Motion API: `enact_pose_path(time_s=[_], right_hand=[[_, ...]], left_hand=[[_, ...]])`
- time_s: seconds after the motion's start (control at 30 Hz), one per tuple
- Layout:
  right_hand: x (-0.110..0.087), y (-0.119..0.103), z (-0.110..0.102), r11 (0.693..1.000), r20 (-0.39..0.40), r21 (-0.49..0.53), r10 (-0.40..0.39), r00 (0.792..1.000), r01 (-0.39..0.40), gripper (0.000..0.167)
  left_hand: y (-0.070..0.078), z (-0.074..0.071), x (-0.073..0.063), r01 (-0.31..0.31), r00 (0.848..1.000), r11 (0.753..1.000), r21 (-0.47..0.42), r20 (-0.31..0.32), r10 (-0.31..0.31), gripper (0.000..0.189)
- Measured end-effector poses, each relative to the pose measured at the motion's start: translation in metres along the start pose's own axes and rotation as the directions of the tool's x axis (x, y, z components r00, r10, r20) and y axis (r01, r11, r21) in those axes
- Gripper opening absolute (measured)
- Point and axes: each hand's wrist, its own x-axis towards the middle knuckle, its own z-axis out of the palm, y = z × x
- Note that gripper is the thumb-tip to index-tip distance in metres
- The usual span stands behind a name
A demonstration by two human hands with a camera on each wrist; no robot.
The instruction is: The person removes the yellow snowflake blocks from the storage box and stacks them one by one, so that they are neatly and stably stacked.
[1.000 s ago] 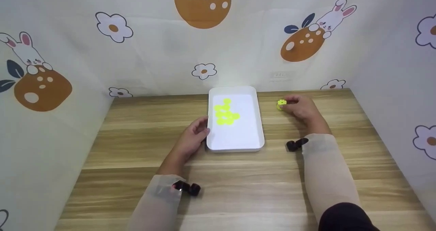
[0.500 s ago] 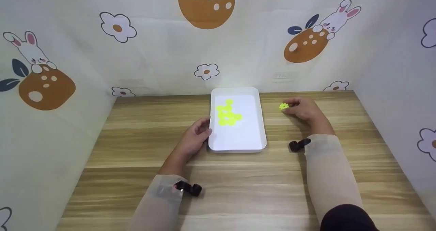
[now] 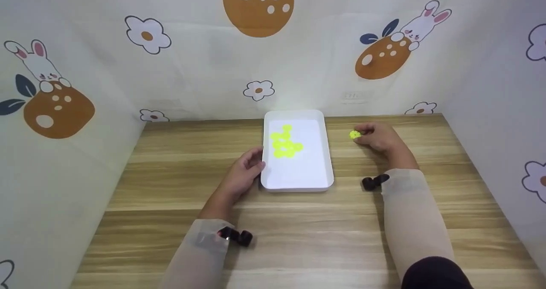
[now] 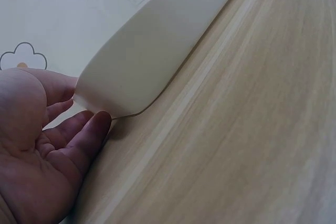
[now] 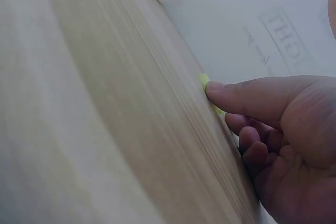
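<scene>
Flower piece [image 3: 354, 134]: yellow, held near the back of the wooden surface [image 3: 315, 229], to the right of the white tray [image 3: 294, 174]; in the right wrist view most of it is covered by the thumb, and whether the surface is touched by it cannot be told.
Right hand [image 3: 377, 136]: the flower piece is pinched between thumb and fingertips; the remaining fingers are mostly concealed in the head view but are seen curled in the right wrist view.
Left hand [image 3: 241, 174]: held relaxed, with loosely bent fingers rested against the tray's left wall; the lower fingers are partly hidden by the thumb in the head view.
Yellow pieces [image 3: 288, 145]: grouped in the tray's left half, toward the back; outlines are washed out by glare, so a count cannot be made.
Cut off: the sleeves [image 3: 418, 212] are cropped by the bottom of the head view; only a corner of the tray is caught in the right wrist view, and its inside is hidden by the wall in the left.
Edges: the surface is bounded behind and at both sides by patterned cloth [image 3: 204, 67]; the tray's back rim is placed close to it.
Room: a strip of wood is shown between tray and flower piece, a broader stretch between the forearms.
</scene>
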Motion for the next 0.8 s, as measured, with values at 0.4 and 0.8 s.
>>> enact_pose_path(time_s=[0.4, 0.8], right_hand=[[-0.004, 0.000, 0.001, 0.988, -0.040, 0.136, -0.070, 0.997, 0.075, 0.056], [-0.030, -0.058, 0.009, 0.927, -0.002, 0.283, -0.254, 0.967, 0.245, 0.048]], left_hand=[[-0.003, -0.001, -0.001, -0.001, 1.000, 1.000, -0.003, 0.004, 0.001, 0.056], [-0.001, 0.000, -0.001, 0.028, 1.000, 0.999, 0.019, -0.010, -0.028, 0.055]])
